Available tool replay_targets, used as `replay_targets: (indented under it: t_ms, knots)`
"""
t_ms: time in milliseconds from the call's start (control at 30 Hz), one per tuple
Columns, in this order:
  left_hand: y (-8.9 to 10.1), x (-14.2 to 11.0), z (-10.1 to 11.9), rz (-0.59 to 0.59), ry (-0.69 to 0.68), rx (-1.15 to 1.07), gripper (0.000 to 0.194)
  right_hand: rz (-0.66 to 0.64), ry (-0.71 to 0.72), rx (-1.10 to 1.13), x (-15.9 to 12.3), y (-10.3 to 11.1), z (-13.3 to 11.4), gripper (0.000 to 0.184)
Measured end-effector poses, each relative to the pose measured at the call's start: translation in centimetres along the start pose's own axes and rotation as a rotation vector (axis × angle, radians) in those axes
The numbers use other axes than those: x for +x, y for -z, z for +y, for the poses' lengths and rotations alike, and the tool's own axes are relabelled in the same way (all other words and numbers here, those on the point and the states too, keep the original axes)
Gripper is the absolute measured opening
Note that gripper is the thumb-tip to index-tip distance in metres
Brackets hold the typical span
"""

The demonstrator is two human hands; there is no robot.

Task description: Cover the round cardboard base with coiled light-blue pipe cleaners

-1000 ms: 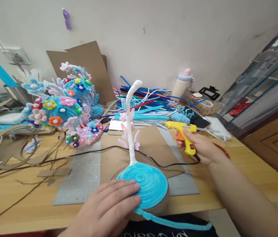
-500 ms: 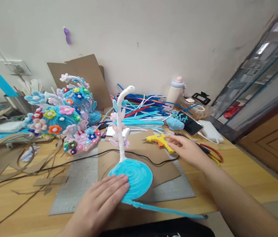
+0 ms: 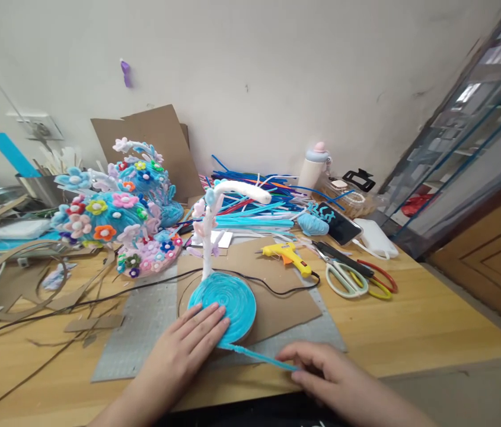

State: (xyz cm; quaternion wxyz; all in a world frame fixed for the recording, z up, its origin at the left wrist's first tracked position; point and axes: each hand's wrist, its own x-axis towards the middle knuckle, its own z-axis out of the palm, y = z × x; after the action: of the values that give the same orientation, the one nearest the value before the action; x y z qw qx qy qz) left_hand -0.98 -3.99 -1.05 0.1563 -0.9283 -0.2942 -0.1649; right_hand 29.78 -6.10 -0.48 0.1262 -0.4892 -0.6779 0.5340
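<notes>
A round base (image 3: 239,302), covered with a coiled blue pipe cleaner, carries a bent white-wrapped stem (image 3: 207,243) with small pastel flowers or leaves. My left hand (image 3: 188,344) lies flat on the near left of the coil, fingers stretched out. From the coil's near edge a loose tail of blue pipe cleaner (image 3: 259,356) runs right. Its end sits between the thumb and fingers of my right hand (image 3: 321,373). Beyond the base, a yellow hot glue gun (image 3: 292,257) rests on a cardboard sheet (image 3: 272,296).
Scissors (image 3: 345,281) lie right of the glue gun, near a phone (image 3: 339,225). A black cord (image 3: 143,277) crosses the table behind the base. Flower-covered blue pieces (image 3: 117,219) stand at left, cardboard scraps (image 3: 94,323) before them. Pipe cleaners (image 3: 254,222) are heaped along the wall.
My right hand has put the glue gun down on the cardboard, let go, and come forward to the pipe cleaner's tail. The stem's top has swung right; my left hand stays on the coil.
</notes>
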Motion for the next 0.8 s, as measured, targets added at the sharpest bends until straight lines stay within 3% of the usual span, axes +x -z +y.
replay_targets:
  t_ms: [267, 400, 600, 800]
  knots:
    - [-0.9, -1.0, 0.5, -0.018, 0.061, -0.008, 0.048, 0.203, 0.09, -0.182, 1.8, 4.8, 0.5, 0.02]
    - [-1.2, -1.2, 0.6, 0.007, 0.061, -0.035, 0.049, 0.31, 0.236, -0.46, 4.4, 6.7, -0.7, 0.023]
    - [-1.6, -1.6, 0.5, -0.014, 0.055, -0.068, 0.049, 0.294, 0.289, -0.723, 8.9, 7.3, -3.4, 0.019]
    - [-1.5, -1.7, 0.5, -0.01, 0.044, -0.075, 0.051, 0.267, 0.296, -0.928, 10.4, 6.9, -4.8, 0.018]
